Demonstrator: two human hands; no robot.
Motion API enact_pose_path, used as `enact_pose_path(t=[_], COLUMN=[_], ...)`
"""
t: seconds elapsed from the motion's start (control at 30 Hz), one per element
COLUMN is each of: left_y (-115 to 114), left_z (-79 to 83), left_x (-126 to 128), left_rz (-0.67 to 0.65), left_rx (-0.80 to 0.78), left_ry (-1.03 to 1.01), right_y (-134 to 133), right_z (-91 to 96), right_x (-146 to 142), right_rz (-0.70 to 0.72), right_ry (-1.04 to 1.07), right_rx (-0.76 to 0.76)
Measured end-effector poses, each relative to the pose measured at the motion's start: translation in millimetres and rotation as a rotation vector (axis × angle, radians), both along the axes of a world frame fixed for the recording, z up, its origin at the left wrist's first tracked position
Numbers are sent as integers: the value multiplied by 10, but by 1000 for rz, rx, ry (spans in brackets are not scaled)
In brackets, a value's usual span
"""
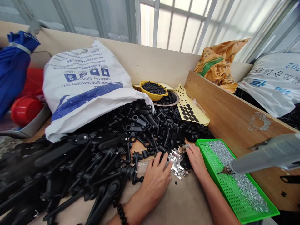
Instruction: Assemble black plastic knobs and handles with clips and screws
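Note:
My left hand (156, 176), with a black bead bracelet at its wrist, reaches over the work surface with fingers spread. Its fingertips are at the near edge of the black plastic parts (167, 136), beside a small heap of shiny metal clips (177, 164). To the right of that heap is my right hand (195, 157), fingers stretched forward and partly hidden. Small black discs (186, 162) lie between the clips and this hand. Whether either hand touches a part under its fingertips is hard to see.
Black plastic arms (93, 168) are piled on the left below a white sack (86, 84). On the right, a powered screwdriver (262, 156) hangs over a green basket (222, 179) of screws. Behind stand a yellow bowl (143, 88) and a sticker sheet (201, 118); a wooden divider (225, 109) borders the right.

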State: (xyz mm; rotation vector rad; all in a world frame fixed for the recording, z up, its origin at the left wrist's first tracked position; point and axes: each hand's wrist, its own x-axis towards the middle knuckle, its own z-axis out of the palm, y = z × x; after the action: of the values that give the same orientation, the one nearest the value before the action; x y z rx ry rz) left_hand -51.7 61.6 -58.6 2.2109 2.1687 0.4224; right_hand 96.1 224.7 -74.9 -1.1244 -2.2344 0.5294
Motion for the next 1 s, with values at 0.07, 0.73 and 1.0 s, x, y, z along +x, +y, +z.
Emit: enact_pose_path(t=[0.07, 0.73, 1.0], left_y=[7, 13, 85], left_z=[-20, -46, 3], left_x=[12, 25, 55], left_rz=[8, -5, -11], left_rx=[11, 18, -2], left_ry=[8, 10, 7], right_y=[-19, -65, -93], right_z=[26, -51, -81], right_x=[15, -9, -92], right_rz=[3, 13, -7], right_ry=[14, -35, -132], right_rx=[-14, 83, 180])
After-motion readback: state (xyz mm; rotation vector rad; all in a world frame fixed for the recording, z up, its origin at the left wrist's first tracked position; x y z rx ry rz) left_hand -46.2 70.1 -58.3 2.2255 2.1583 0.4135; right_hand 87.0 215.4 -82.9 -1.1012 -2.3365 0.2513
